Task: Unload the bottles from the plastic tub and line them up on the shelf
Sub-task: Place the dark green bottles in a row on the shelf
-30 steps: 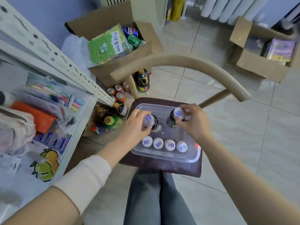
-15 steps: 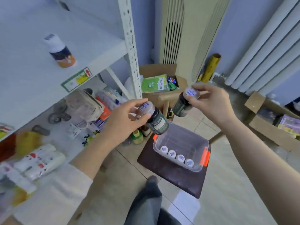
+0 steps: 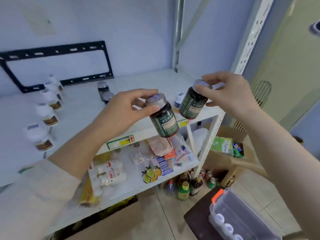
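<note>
– Two bottles (image 3: 164, 118) over the shelf (image 3: 138, 80) edge, each pinched by its cap: one in left hand (image 3: 121, 110), one in right hand (image 3: 230, 96).
– Handling?
– Likely light, rigid, slick; firmer gripped round the body.

Bottle row (image 3: 49, 115) is standing on shelf (image 3: 83, 108), left; two probiotic bottles (image 3: 164, 118) (image 3: 192, 104) are hanging over its near edge; plastic tub (image 3: 242, 212) is sitting near right.

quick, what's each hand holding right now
Left hand: grips a dark bottle by its cap.
Right hand: grips a second bottle by its cap.
</note>
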`<state>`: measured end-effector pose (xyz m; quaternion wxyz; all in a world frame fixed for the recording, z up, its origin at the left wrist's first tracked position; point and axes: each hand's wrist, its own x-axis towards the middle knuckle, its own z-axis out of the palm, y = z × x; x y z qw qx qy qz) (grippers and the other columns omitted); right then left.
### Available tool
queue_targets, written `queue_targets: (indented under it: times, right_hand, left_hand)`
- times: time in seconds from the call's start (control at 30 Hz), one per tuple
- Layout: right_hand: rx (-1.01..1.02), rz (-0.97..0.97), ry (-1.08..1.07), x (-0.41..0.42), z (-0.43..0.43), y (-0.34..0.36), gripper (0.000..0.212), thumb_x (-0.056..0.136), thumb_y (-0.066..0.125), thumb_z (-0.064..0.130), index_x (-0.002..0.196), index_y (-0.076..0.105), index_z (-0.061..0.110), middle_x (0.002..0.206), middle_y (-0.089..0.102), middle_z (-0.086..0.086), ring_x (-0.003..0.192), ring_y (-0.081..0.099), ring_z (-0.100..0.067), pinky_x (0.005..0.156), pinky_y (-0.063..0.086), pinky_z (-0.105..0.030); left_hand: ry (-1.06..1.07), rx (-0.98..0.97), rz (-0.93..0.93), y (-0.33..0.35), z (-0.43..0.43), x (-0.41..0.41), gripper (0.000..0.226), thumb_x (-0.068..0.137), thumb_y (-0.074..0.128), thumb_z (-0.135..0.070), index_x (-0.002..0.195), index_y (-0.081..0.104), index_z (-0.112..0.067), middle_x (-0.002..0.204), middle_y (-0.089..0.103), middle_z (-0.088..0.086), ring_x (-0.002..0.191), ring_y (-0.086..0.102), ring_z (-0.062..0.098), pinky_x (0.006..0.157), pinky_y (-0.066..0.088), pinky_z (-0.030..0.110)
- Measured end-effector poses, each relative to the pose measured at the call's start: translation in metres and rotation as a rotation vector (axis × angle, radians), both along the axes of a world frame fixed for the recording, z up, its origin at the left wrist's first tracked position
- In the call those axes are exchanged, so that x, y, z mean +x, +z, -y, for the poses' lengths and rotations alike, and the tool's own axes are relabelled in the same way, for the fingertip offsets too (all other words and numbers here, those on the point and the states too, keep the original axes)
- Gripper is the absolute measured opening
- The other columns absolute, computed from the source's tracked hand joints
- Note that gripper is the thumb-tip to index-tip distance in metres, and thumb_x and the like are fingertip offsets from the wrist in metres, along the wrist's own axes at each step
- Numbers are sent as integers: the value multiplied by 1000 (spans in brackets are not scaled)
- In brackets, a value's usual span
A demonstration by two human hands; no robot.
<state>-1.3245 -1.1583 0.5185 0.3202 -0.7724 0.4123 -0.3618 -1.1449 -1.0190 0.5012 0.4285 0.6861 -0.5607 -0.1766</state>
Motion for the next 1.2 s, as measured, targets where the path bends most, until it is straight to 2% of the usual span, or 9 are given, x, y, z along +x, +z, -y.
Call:
queue_targets:
  times: [0.13,0.37,0.53,0.63,0.8,0.9,1.0,1.13,1.2]
  right_hand:
    - [-27,26,78,83,3,28,34,76,70,34,105,66,18,95,64,6,62,64,-13,70,61,-33]
    - [-43,37,164,211,26,48,35,76,71,30,105,65,11,99,63,-1,66,61,-10,45,50,-7]
    - [-64,-4,197,284,58,55,33,75,71,30,95,67,5,102,69,-11,84,69,-25,64,59,-26]
    - [-70,-24,236,325,84,55,42,76,70,30,97,65,-6,107,69,-20,91,69,-30,62,60,-26]
    - [-51,-67,314,395,125,38,48,77,70,28,104,62,-11,109,67,-23,79,64,-25,76,59,-38]
    - [-21,-123,348,437,148,17,50,77,70,29,106,61,-11,100,68,-20,84,68,-30,82,57,-43]
    - [11,-188,383,475,169,-7,49,78,70,31,105,63,-9,100,69,-17,89,69,-33,83,57,-44]
    - [60,-264,423,515,190,-39,43,77,70,33,98,66,-4,101,68,-15,89,69,-32,82,57,-43]
    - [70,-316,440,534,198,-52,45,77,70,34,100,66,-4,103,69,-17,87,70,-32,83,57,-44]
  left_hand:
    - [83,-59,40,30,-15,73,30,81,64,-28,108,57,-40,103,63,-21,88,60,0,85,49,24]
    - [205,-78,147,55,-2,190,37,83,62,-33,120,55,-32,111,60,-16,91,60,0,78,47,13]
    - [258,-25,286,55,35,252,41,84,61,-32,124,53,-27,113,58,-11,94,58,7,74,39,9]
    - [291,-11,293,54,62,286,41,85,61,-30,125,53,-25,110,55,-9,96,58,10,79,40,18]
    - [318,63,274,29,104,338,45,86,60,-30,129,50,-23,114,54,-7,97,57,11,75,40,14]
    - [317,133,250,3,131,369,46,85,61,-31,129,51,-23,121,56,-3,98,56,11,75,42,16]
    - [316,170,188,-24,154,392,46,83,63,-29,128,52,-22,125,59,-2,102,58,12,85,50,28]
    - [279,232,121,-53,173,413,44,84,64,-18,127,53,-21,123,60,-4,102,57,8,76,43,6]
    - [263,260,82,-65,181,421,46,84,64,-14,128,53,-21,124,60,-4,103,56,5,75,41,2]
